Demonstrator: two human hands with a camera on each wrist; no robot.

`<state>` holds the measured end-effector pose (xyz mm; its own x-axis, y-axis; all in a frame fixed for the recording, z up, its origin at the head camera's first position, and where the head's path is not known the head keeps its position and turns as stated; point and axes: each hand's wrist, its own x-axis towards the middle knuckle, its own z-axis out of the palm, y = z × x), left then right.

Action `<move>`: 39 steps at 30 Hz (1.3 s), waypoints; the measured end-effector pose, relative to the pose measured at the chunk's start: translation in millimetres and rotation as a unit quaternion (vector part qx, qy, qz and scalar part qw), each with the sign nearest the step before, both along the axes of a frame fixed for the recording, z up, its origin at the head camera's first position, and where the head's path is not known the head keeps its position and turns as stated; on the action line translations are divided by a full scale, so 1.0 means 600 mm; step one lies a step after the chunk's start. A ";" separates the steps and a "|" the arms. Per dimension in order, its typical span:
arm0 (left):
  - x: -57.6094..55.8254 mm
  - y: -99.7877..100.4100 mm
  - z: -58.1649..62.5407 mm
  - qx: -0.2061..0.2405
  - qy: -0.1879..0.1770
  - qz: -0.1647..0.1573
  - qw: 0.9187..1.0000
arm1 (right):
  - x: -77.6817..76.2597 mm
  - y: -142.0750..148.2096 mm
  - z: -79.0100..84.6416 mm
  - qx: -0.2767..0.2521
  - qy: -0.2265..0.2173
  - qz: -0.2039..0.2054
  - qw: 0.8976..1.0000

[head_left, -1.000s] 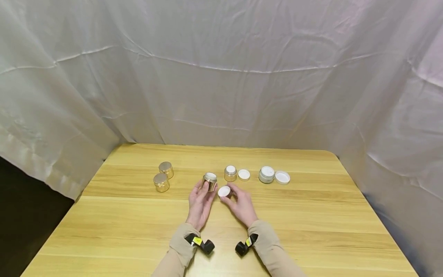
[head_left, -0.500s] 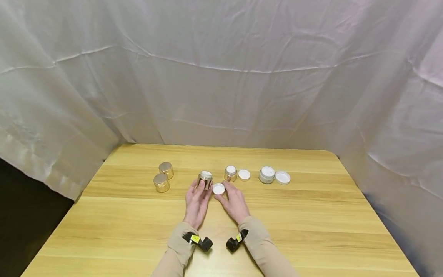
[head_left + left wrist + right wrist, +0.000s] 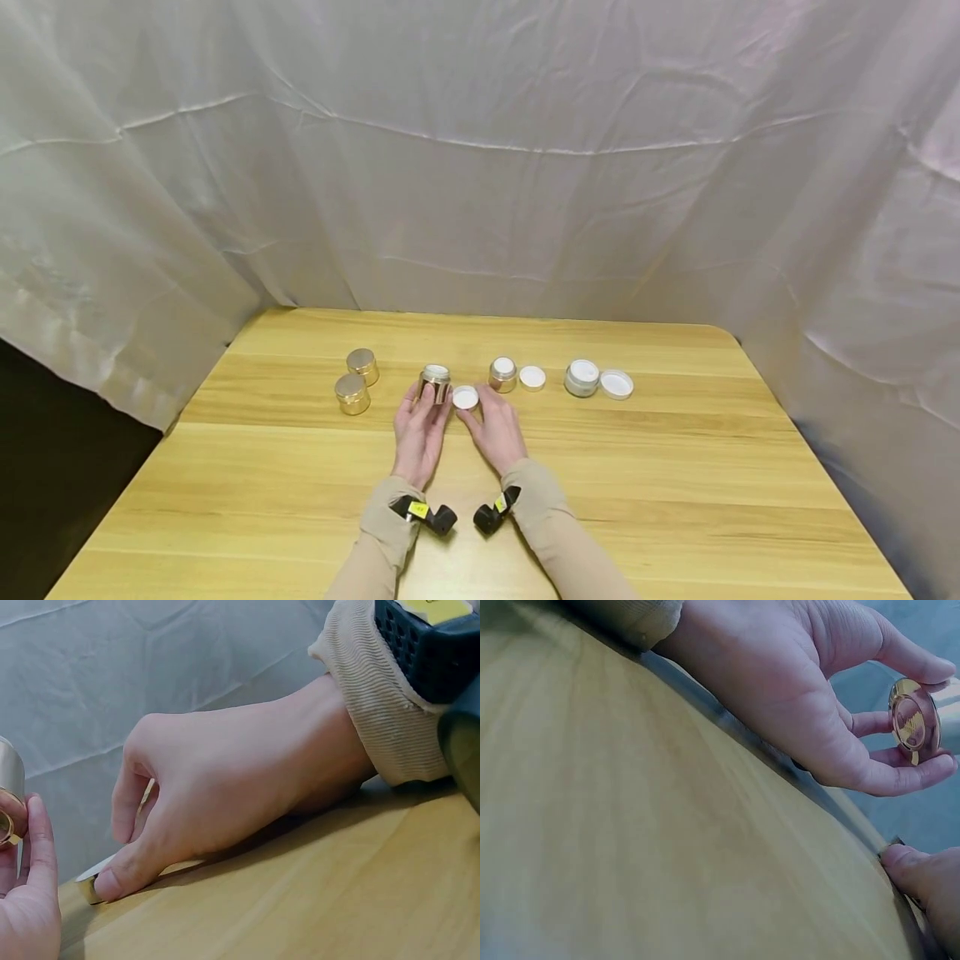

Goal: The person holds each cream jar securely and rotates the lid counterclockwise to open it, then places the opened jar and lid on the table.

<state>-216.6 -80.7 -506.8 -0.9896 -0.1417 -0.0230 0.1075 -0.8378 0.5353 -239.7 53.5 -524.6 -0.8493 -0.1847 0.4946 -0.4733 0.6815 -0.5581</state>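
Observation:
My left hand [image 3: 418, 437] holds a small gold cosmetic jar [image 3: 434, 387] upright and without its lid, white showing at the top. In the right wrist view the jar's shiny gold base [image 3: 915, 720] is between the fingers, raised off the table. Just to the right, my right hand [image 3: 495, 429] pinches a round gold lid [image 3: 465, 397] between thumb and fingers, white inside facing up. The left wrist view has that lid [image 3: 90, 889] down at the wooden tabletop, seemingly touching it.
Two lidded gold jars, a far one [image 3: 363, 367] and a near one [image 3: 352, 395], stand at left. Behind the right hand are an uncovered gold jar [image 3: 502, 375] and its upturned lid [image 3: 532, 378]. Farther right sit a frosted jar [image 3: 582, 379] and another upturned lid [image 3: 617, 384].
Both hands have shifted left and slightly away from the person, carrying the jar and the lid. The lid has gone from tilted in the fingers to flat and low at the table.

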 end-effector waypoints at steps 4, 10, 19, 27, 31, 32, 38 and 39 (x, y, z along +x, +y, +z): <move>-0.001 -0.005 0.002 0.003 -0.007 0.006 1.000 | -0.005 -0.007 -0.001 -0.004 -0.004 -0.015 1.000; -0.001 -0.006 0.004 0.009 -0.013 0.010 1.000 | -0.012 -0.016 0.001 0.008 0.003 -0.055 0.998; -0.003 -0.005 0.001 -0.006 -0.008 0.014 1.000 | -0.022 -0.026 0.001 0.018 0.033 -0.099 0.994; -0.002 -0.005 0.002 -0.007 -0.012 0.016 1.000 | -0.029 -0.028 -0.003 0.028 0.043 -0.114 0.992; -0.002 -0.006 0.002 -0.006 -0.010 0.014 1.000 | -0.029 -0.028 0.000 0.027 0.044 -0.115 0.992; -0.002 -0.006 0.001 -0.007 -0.008 0.013 1.000 | -0.029 -0.028 0.000 0.027 0.045 -0.115 0.992; -0.003 -0.007 0.000 -0.007 -0.008 0.010 1.000 | -0.028 -0.028 0.001 0.026 0.043 -0.113 0.992; -0.003 -0.007 -0.001 -0.007 -0.009 0.009 1.000 | -0.028 -0.028 0.001 0.026 0.044 -0.113 0.992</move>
